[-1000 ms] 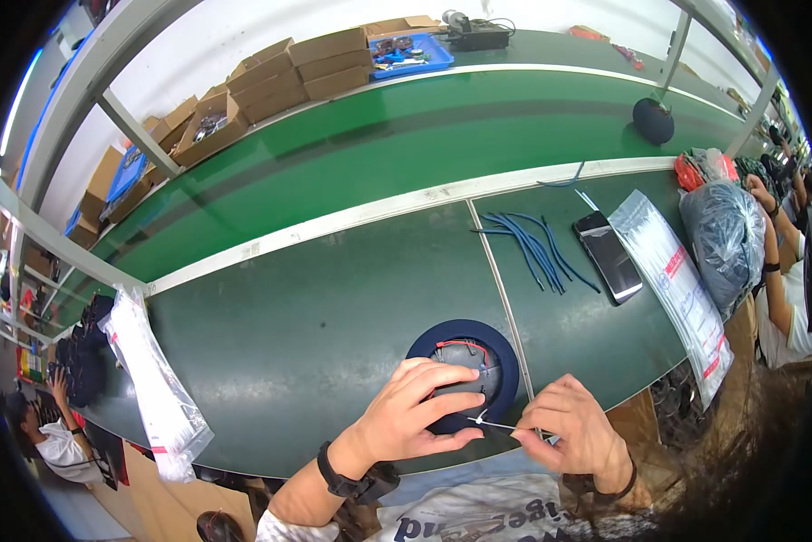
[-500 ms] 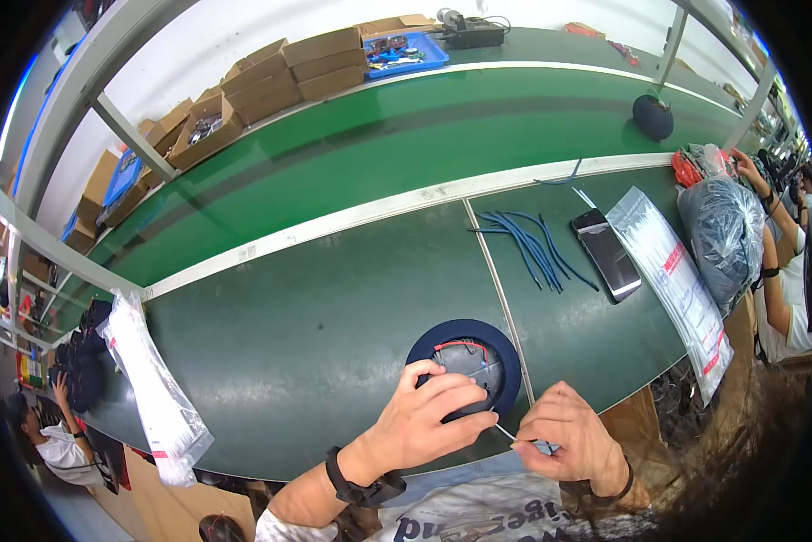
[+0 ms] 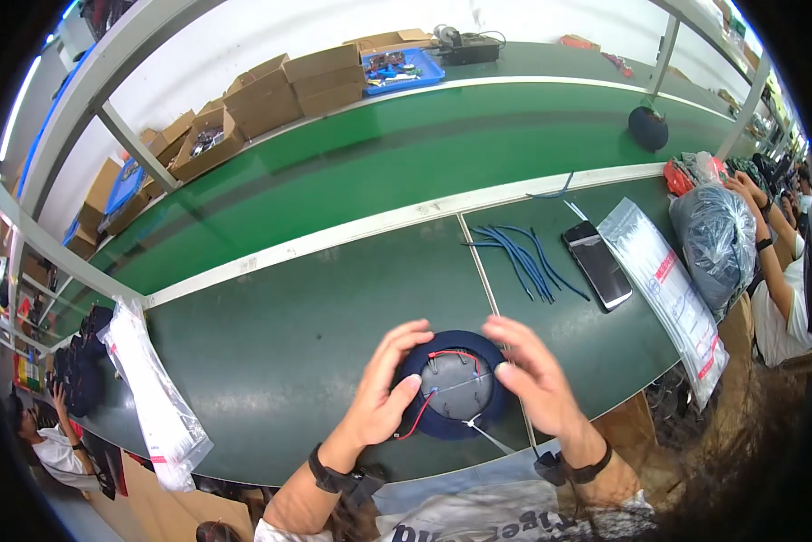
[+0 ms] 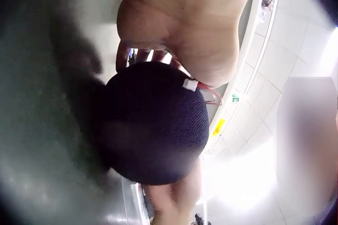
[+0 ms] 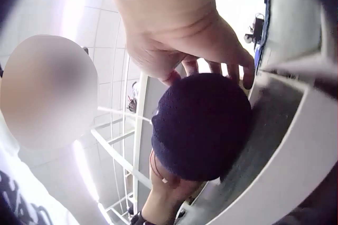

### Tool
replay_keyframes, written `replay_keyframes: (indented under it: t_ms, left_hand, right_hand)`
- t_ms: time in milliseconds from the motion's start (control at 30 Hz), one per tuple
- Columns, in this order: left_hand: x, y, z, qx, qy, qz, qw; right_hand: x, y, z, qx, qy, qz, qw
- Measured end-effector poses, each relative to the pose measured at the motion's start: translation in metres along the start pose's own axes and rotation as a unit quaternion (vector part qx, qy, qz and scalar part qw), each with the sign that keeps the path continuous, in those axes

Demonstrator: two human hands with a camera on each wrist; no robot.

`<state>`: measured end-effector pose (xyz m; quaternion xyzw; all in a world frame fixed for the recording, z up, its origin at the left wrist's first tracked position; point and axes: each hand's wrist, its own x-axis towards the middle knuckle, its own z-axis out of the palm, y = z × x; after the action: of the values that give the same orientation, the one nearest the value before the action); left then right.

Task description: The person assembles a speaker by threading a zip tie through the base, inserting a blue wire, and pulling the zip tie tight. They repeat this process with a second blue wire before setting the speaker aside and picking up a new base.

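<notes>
A round navy fabric piece (image 3: 465, 426) sits near the front edge of the green table, its grey inner disc (image 3: 460, 390) facing up with red wires and dark loops. From its lower rim sticks a white tie (image 3: 489, 437). My left hand (image 3: 381, 393) touches the left rim with its thumb, fingers extended along the far left side. Opposite, my right hand (image 3: 543, 384) rests its thumb by the right rim, fingers extended and spread. In the left wrist view, a small white connector (image 4: 190, 84) on a red wire lies against the navy piece (image 4: 150, 125).
Blue cords (image 3: 523, 257), a phone (image 3: 597, 267) and a bag of white strips (image 3: 663, 280) lie to the right. Another long bag (image 3: 158, 402) is at the left. Cardboard boxes (image 3: 325, 77) and a blue tray (image 3: 406, 70) stand at the back. People are on both sides.
My right hand has let go of the white tie and moved up to the right rim. My left hand has shifted left off the disc. A red wire now hangs over the lower left rim.
</notes>
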<state>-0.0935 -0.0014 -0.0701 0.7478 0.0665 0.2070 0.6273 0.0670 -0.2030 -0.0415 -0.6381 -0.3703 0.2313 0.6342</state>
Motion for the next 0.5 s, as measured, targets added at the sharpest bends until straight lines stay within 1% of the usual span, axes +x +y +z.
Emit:
replay_keyframes:
  t_ms: [67,100,167,267,300,367,400,500]
  left_hand:
    - [0.001,-0.005,0.004,0.010,-0.010,0.013,1.000]
    - [0.001,-0.005,0.004,0.024,-0.010,0.020,0.999]
    - [0.002,-0.001,0.006,0.048,-0.001,0.025,0.999]
    - [0.001,0.001,0.014,0.014,0.063,0.035,0.997]
    - [-0.001,0.000,0.015,0.034,0.062,0.050,0.996]
    - [-0.002,-0.002,0.015,0.073,0.060,0.080,0.992]
    - [-0.001,-0.001,0.015,0.082,0.060,0.083,0.991]
    - [0.000,0.008,0.014,0.107,0.069,0.089,0.988]
  right_hand:
    - [0.003,0.014,0.009,-0.019,-0.053,-0.008,0.998]
    - [0.005,0.011,0.010,-0.053,-0.048,-0.039,0.997]
    - [0.006,0.006,0.012,-0.064,-0.042,-0.029,0.997]
    - [0.007,0.002,0.010,-0.073,-0.039,-0.028,0.996]
    - [0.006,0.002,0.009,-0.076,-0.038,-0.029,0.996]
    - [0.004,0.007,0.010,-0.105,-0.026,-0.054,0.993]
    - [0.004,0.008,0.009,-0.109,-0.024,-0.060,0.992]
    - [0.009,0.004,0.006,-0.190,-0.031,-0.118,0.974]
